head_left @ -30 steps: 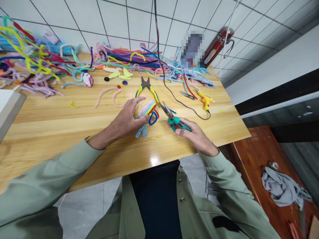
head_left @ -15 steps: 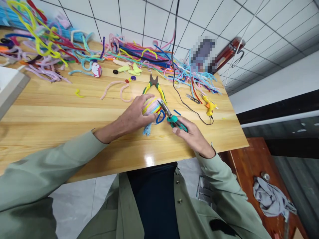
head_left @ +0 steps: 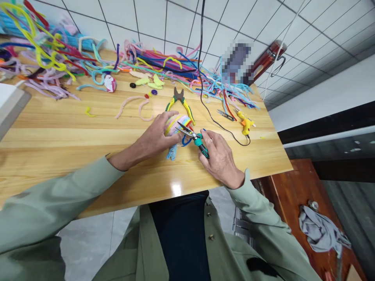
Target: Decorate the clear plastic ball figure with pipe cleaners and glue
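My left hand [head_left: 164,132] is wrapped round a striped ball of fuzzy pipe cleaners [head_left: 175,121], pink, yellow, blue and red. A blue loop [head_left: 186,141] sticks out at its right side, and a light blue piece [head_left: 172,152] hangs below. My right hand [head_left: 218,156] grips long-nose pliers [head_left: 195,136] with green and black handles. Their jaws are spread apart and lie over the front of the ball; whether they touch it I cannot tell. Just behind the ball lie yellow and green cutting pliers [head_left: 178,102], partly hidden by it.
Heaps of coloured pipe cleaners [head_left: 164,64] line the wall. A yellow glue gun [head_left: 246,124], small thread snips [head_left: 225,114] and a black cable [head_left: 215,117] lie to the right. A red flask [head_left: 268,60] stands at the back. A white box [head_left: 13,103] sits at the left edge.
My right hand has turned and shifted slightly left, and the long-nose pliers' jaws have opened wider and moved over the ball. My left hand keeps its hold.
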`<state>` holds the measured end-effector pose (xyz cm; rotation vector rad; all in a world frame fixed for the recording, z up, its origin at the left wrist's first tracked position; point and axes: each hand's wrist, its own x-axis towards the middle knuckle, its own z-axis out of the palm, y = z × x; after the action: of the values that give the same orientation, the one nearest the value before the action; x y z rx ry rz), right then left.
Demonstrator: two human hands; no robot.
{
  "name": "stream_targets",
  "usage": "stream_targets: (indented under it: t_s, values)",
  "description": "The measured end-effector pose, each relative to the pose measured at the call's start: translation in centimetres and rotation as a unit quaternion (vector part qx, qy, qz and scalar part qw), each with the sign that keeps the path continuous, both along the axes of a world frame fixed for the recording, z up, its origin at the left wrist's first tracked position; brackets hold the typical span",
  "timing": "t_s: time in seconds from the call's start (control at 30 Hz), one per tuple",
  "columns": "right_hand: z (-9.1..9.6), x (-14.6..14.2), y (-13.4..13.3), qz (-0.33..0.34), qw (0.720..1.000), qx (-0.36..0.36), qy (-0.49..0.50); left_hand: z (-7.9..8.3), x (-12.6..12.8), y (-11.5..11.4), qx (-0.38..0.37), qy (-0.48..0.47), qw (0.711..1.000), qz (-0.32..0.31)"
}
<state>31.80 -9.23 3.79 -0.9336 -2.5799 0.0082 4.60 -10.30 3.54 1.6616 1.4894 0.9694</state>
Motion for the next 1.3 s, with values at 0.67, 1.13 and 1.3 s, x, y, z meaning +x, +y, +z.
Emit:
stream_targets:
  t_s: [0.67, 1.13, 1.3]
  values:
    - [0.7, -1.0, 0.2, 0.003, 1.000, -0.008, -0.015, -0.3, -0.1, 0.2, 0.018, -0.003, 1.000, -0.005]
    - [0.3, -0.5, 1.2, 0.023, 1.000, 0.020, -0.005, -0.1, -0.1, 0.0, 0.054, -0.006, 0.998, -0.006]
    - [0.1, -0.7, 1.2, 0.003, 1.000, 0.020, -0.003, 0.0, 0.0, -0.1, 0.065, -0.011, 0.998, -0.004]
